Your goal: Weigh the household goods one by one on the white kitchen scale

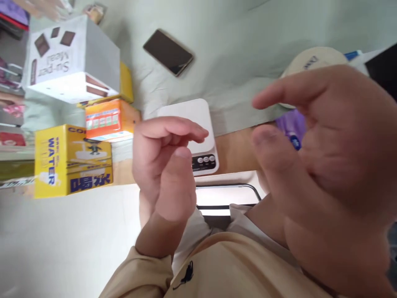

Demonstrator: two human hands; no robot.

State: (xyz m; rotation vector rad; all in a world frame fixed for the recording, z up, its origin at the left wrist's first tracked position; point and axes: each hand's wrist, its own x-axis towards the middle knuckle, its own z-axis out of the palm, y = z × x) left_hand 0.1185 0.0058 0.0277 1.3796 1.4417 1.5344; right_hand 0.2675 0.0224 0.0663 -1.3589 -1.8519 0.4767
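Observation:
Both my hands are raised close to the camera and hold nothing. My left hand (166,165) is loosely curled, with the thumb up near the bent fingers and a beige sleeve below the wrist. It hangs in front of a white kitchen scale (194,118) with a dark button panel. My right hand (325,165) is very near the lens and blurred, fingers spread and pointing left. Behind it show a purple object (293,124) and a white round lid or roll (313,58).
A dark phone (168,52) lies on the pale green cloth (248,41). At left stand a white "Super Meal" box (71,58), an orange box (108,120) and a yellow "WATER" box (62,159). A white tray with a black rim (229,194) sits near my chest.

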